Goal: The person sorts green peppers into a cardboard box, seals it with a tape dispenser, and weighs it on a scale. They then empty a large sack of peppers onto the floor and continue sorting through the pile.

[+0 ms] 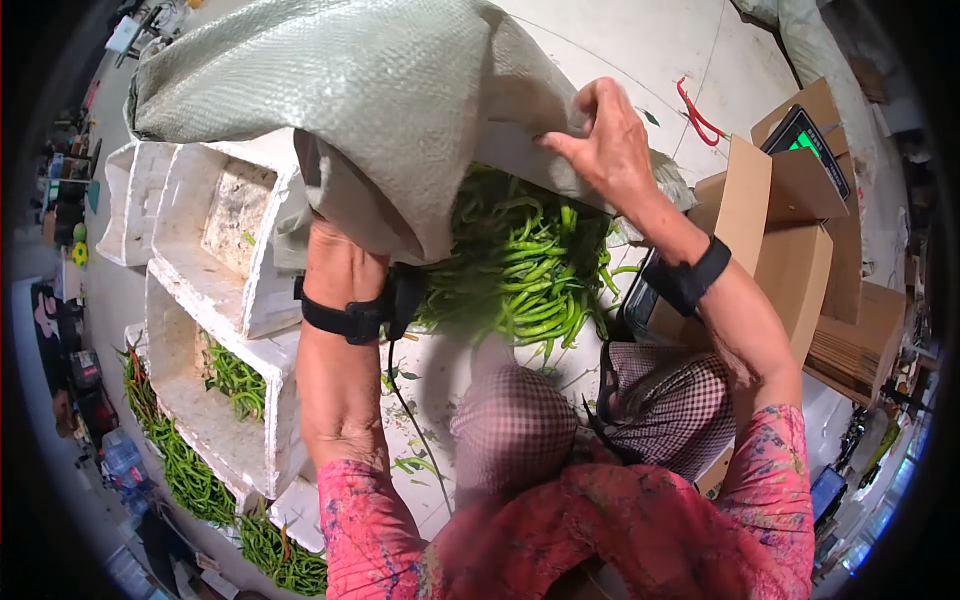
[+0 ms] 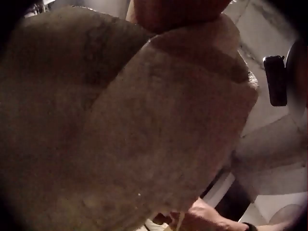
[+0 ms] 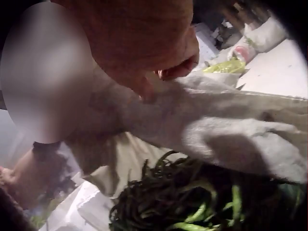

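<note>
A pale woven sack [image 1: 330,80] drapes over a heap of green chili peppers [image 1: 545,260] on the floor. My left forearm reaches under its fold in the head view, and the fabric hides the hand there. Only the base of my left hand [image 2: 180,12] shows at the top of the left wrist view, its fingers covered by sack cloth. At the sack's right edge is my right hand [image 1: 612,145], fingers curled and thumb extended over the cloth. In the right wrist view the right thumb [image 3: 147,91] presses the fabric, just above the peppers.
White foam boxes [image 1: 265,285] stand at the left, one with some peppers inside. More peppers [image 1: 185,465] lie beyond them. At the right are open cardboard boxes [image 1: 790,260] and a device with a green display [image 1: 810,145]. A red loop [image 1: 700,115] lies on the tiled floor.
</note>
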Motion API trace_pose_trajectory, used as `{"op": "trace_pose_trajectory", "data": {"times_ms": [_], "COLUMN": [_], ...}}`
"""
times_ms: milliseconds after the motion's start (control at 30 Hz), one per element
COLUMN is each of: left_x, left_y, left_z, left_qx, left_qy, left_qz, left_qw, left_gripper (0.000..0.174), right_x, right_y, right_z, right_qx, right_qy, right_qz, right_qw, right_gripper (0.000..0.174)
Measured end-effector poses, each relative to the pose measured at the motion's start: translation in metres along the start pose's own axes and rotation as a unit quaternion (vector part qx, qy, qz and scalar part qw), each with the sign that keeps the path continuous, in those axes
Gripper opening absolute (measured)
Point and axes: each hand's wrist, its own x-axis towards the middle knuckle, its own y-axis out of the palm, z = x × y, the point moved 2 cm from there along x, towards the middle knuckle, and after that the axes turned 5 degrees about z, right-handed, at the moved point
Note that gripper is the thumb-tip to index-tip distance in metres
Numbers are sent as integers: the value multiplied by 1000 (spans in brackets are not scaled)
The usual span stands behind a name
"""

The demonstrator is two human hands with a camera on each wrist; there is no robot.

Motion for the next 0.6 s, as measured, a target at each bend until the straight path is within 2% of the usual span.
{"op": "trace_pose_trajectory", "data": {"times_ms": [67,133,233,300,333,367,433,467,533,567,600], "left_x": [-4,-19,-24,-2,14,31,50,56,55,49,40], "left_y": [-1,-4,-13,-22,-26,-34,-42,-43,-52,-57,-61], "left_z": [16,30,25,11,2,-10,-17,-20,-21,-19,-17], "left_qx": [2,14,5,-1,-3,-13,-15,-16,-19,-21,-15], "left_qy": [-14,-28,-32,-16,-4,13,23,29,32,32,26], "left_qz": [-8,-16,-36,-50,-58,-69,-75,-78,-86,-87,-88], "left_qw": [1000,999,999,999,998,997,997,996,996,995,996], "left_gripper": [60,59,58,57,57,57,56,56,55,55,54], "right_x": [11,19,45,77,98,104,120,129,137,135,136], "right_y": [20,50,69,52,47,32,21,18,14,13,4], "right_z": [-41,-75,-83,-61,-51,-43,-39,-39,-36,-35,-17], "right_qx": [-48,-39,-57,-73,-17,-7,104,102,-17,-17,51], "right_qy": [-28,-148,-137,-117,-76,-72,-68,-69,-92,-88,-73], "right_qz": [-70,26,-21,-75,-25,-76,-107,-110,-111,-110,-123], "right_qw": [996,988,989,988,997,994,986,986,989,990,988], "right_gripper": [37,32,35,24,21,23,27,27,29,29,17]}}
